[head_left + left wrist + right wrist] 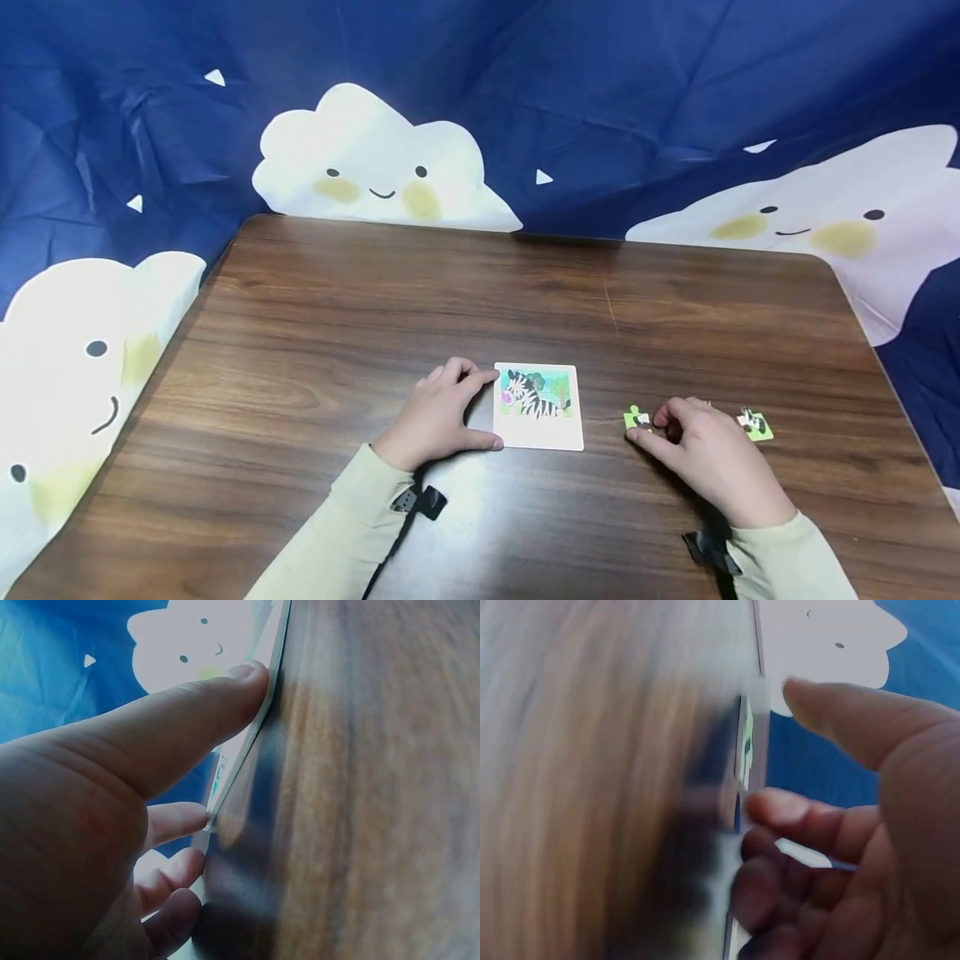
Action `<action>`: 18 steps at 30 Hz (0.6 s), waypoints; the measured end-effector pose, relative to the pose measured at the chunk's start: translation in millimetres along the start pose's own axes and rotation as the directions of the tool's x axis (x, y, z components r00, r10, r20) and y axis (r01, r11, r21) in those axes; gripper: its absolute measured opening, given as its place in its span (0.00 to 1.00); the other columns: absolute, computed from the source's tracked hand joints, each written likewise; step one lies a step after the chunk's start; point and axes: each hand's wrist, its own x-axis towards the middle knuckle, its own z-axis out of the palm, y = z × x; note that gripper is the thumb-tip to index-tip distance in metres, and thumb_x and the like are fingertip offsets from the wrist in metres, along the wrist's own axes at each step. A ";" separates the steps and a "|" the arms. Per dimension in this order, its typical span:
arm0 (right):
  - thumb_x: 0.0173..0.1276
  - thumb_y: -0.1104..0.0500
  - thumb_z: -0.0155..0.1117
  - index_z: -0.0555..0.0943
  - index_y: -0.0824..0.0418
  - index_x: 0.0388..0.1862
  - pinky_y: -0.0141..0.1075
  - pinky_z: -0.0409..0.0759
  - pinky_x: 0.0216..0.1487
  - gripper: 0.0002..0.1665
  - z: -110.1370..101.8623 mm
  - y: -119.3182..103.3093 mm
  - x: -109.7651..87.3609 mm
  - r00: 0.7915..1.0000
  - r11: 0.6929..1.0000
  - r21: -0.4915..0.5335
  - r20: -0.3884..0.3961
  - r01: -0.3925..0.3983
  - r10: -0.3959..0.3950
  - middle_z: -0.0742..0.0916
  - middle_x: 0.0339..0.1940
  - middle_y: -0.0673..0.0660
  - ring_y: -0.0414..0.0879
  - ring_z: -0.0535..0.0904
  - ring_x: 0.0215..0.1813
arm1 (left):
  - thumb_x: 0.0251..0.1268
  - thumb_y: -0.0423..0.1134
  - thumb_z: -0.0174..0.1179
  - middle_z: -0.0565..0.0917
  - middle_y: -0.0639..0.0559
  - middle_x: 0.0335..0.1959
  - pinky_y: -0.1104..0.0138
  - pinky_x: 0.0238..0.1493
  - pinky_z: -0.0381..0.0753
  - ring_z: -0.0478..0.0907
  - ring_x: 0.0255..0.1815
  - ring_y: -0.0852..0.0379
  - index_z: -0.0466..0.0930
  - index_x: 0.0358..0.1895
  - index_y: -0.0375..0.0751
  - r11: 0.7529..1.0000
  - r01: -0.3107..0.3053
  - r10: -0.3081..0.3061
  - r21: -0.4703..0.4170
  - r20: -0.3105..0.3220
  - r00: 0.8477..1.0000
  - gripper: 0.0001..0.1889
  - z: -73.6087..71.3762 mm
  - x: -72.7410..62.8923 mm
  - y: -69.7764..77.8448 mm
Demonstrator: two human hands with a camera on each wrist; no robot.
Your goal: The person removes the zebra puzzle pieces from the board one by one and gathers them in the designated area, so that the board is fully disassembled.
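Observation:
A square white board (540, 433) with a zebra picture in its upper part lies flat on the table. My left hand (438, 417) rests at its left side, the index fingertip at the upper corner and the thumb near the lower one. In the left wrist view the thumb lies straight along the board's edge (279, 645). To the right, my right hand (708, 458) is over a small green puzzle piece (632, 417) with black and white on it. Its thumb and index finger are apart at that piece, and the other fingers are loosely curled.
Another green puzzle piece (757, 425) with a black-and-white print lies right of the right hand. A bit of something white shows behind that hand, mostly hidden. The brown wooden table (337, 317) meets a blue cloth (585, 83) with clouds at the back and sides.

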 end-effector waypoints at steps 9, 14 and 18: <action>0.57 0.58 0.72 0.80 0.56 0.40 0.41 0.69 0.30 0.13 3.3 -3.1 6.9 0.997 0.999 0.018 0.059 0.039 -0.040 0.75 0.26 0.46 0.42 0.70 0.28 | 0.43 0.65 0.75 0.71 0.52 0.59 0.54 0.52 0.69 0.69 0.54 0.53 0.70 0.73 0.53 1.000 0.000 0.000 0.001 0.003 1.000 0.50 0.9 -1.1 1.7; 0.59 0.63 0.65 0.80 0.56 0.59 0.42 0.71 0.34 0.26 0.0 4.6 9.3 0.992 0.996 0.028 0.089 0.082 -0.084 0.76 0.30 0.45 0.42 0.71 0.31 | 0.43 0.65 0.75 0.71 0.51 0.58 0.54 0.51 0.69 0.69 0.53 0.52 0.70 0.73 0.52 1.000 -0.005 0.005 -0.006 -0.001 1.000 0.49 0.4 -1.5 1.4; 0.57 0.64 0.67 0.83 0.55 0.54 0.42 0.71 0.35 0.23 -0.3 7.7 13.7 0.988 0.993 0.042 0.100 0.110 -0.114 0.76 0.31 0.45 0.41 0.72 0.33 | 0.43 0.64 0.76 0.71 0.51 0.59 0.53 0.51 0.70 0.70 0.53 0.51 0.71 0.73 0.51 1.000 -0.009 0.008 -0.008 -0.010 1.000 0.49 -1.5 -0.5 1.2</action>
